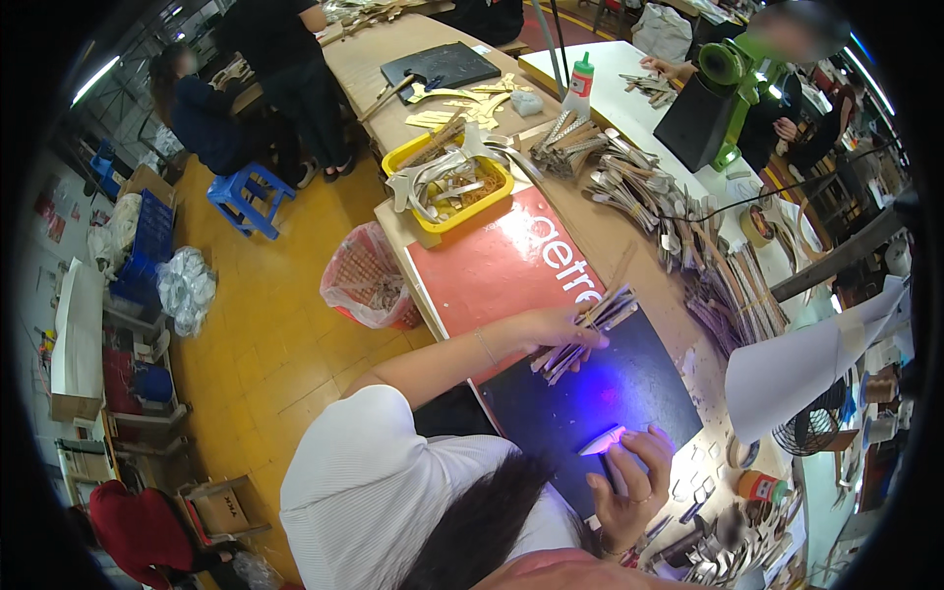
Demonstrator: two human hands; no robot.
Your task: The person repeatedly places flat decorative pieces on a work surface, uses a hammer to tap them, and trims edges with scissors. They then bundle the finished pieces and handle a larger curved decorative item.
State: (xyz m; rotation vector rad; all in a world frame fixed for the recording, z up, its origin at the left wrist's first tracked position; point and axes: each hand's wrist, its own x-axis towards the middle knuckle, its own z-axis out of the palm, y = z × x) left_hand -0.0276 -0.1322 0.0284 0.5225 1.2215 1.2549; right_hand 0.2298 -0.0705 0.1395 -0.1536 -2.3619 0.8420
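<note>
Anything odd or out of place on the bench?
Mostly untidiness: pale curved pieces overhang the yellow tray, and small loose pieces lie scattered beside the right hand, unlike the bundled strips. No clear spill or damage.

Setting: workshop, factory-floor type. Evidence: long worktable (pixel 356 61) bearing heaped bundled strips (pixel 629 187); yellow tray (pixel 470 218) of loose parts; green machine (pixel 737 110); squeeze bottle (pixel 581 85); spools (pixel 878 389); co-workers (pixel 205 120) at neighbouring tables.

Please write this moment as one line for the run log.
left hand: holds strip bundle | right hand: holds small violet-lit piece | black mat: blue glow | yellow tray: filled
</note>
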